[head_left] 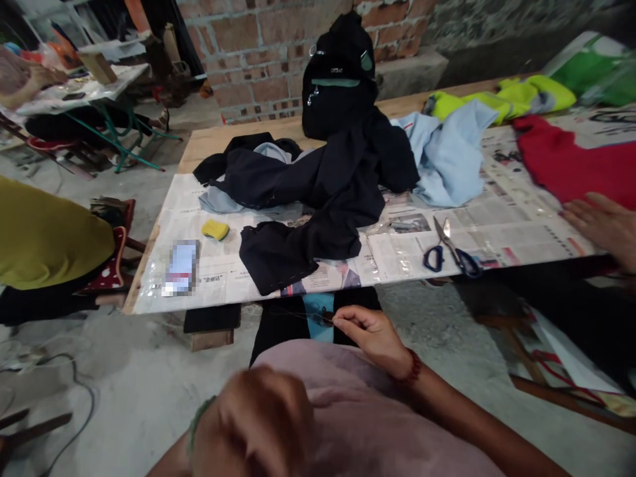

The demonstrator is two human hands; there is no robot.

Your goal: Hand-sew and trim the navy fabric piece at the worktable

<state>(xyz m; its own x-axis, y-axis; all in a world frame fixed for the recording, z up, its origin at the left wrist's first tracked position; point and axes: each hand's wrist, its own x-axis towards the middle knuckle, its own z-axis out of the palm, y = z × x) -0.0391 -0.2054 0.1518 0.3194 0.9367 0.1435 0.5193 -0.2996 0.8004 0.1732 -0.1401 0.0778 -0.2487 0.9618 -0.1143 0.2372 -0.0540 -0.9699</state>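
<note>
right hand (pixel 373 331) pinches a thread end just below the black cloth (pixel 298 248); blurry left hand (pixel 258 424) sits nearer the body, grip unclear

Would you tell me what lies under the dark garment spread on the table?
The dark garment rests on newspaper sheets under clear plastic; a light blue cloth pokes out at its left edge. How far that cloth runs beneath is hidden.
</note>
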